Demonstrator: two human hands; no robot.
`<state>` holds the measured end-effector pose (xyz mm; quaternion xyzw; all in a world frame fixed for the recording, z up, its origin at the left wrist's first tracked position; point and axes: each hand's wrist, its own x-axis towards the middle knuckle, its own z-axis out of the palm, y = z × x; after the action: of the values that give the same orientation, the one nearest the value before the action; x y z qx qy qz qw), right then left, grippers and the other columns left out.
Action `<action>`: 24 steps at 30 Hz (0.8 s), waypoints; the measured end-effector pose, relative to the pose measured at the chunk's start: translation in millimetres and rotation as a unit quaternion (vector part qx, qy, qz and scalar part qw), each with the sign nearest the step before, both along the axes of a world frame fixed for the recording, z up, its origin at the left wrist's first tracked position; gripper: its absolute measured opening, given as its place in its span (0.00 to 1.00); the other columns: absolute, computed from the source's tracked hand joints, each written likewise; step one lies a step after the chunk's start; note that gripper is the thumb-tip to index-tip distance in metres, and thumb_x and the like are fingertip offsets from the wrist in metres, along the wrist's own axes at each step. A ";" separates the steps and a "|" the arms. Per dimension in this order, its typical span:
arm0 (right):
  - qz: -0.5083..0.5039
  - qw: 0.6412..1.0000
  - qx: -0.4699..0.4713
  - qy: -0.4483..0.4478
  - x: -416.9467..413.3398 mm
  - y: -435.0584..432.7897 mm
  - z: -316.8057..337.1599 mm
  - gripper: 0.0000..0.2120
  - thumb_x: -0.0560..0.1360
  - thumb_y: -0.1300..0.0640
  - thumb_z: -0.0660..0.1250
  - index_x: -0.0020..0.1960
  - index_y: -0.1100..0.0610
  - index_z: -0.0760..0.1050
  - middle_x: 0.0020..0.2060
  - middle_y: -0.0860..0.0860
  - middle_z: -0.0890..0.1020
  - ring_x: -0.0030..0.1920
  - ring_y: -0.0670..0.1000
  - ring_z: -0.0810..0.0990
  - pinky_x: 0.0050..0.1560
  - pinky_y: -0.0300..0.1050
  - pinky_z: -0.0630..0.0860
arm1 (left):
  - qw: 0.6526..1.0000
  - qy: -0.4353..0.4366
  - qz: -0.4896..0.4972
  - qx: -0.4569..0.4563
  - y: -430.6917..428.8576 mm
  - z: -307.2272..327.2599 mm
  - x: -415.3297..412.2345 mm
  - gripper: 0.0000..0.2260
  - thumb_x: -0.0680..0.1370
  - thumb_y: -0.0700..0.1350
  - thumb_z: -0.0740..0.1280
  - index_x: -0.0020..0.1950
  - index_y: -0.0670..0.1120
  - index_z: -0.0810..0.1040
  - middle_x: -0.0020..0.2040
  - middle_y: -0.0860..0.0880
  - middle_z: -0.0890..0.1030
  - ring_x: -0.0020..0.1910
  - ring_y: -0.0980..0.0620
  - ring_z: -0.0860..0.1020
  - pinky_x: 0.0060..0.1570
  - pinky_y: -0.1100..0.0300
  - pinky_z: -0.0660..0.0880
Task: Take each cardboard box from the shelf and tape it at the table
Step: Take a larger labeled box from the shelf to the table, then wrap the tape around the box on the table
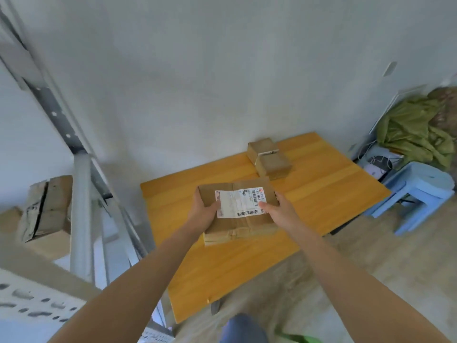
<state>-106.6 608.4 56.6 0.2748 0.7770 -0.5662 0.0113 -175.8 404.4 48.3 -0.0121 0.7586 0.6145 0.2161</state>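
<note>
Both hands, left hand (203, 211) and right hand (279, 211), gripped the labelled cardboard box (238, 211) by its sides, holding it level over the wooden table (321, 194), probably for setting down to tape.

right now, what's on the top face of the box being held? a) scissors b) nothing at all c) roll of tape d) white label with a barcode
d: a white label with a barcode is stuck across the top face of the box, which is held over the table.
</note>
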 end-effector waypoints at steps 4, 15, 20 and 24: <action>0.036 0.999 0.023 0.005 -47.2 16.2 -7.0 0.35 0.73 0.43 0.69 0.76 0.53 0.63 0.69 0.48 0.74 0.68 0.52 0.73 0.68 0.54 0.71 | 1.000 0.000 0.015 -0.003 7.8 0.4 -38.0 0.36 0.79 0.49 0.66 0.79 0.51 0.47 0.65 0.51 0.74 0.59 0.49 0.75 0.59 0.51 0.74; 0.081 0.996 0.028 -0.024 -172.4 50.9 -36.1 0.31 0.80 0.49 0.64 0.79 0.54 0.57 0.74 0.51 0.66 0.73 0.54 0.66 0.73 0.54 0.64 | 0.996 -0.003 0.078 -0.044 39.8 -11.9 -137.7 0.28 0.80 0.45 0.65 0.76 0.48 0.54 0.62 0.52 0.74 0.55 0.50 0.74 0.52 0.56 0.73; 0.118 0.992 0.013 -0.040 -225.6 73.3 -62.0 0.33 0.81 0.48 0.62 0.79 0.55 0.52 0.77 0.52 0.60 0.76 0.55 0.60 0.75 0.57 0.60 | 0.990 -0.047 0.119 -0.066 61.6 -28.3 -178.8 0.34 0.80 0.49 0.64 0.79 0.55 0.46 0.70 0.47 0.71 0.63 0.46 0.74 0.61 0.48 0.74; 0.150 0.987 0.002 -0.047 -254.9 87.5 -84.5 0.34 0.79 0.44 0.63 0.79 0.53 0.52 0.76 0.51 0.63 0.74 0.54 0.64 0.73 0.59 0.63 | 0.984 -0.071 0.151 -0.061 75.0 -44.5 -201.8 0.32 0.81 0.47 0.63 0.79 0.58 0.47 0.68 0.47 0.73 0.60 0.48 0.76 0.62 0.49 0.74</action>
<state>-361.4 695.9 -28.0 0.1814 0.8091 -0.5430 0.1327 -377.7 479.3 3.8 -0.1833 0.7669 0.5903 0.1727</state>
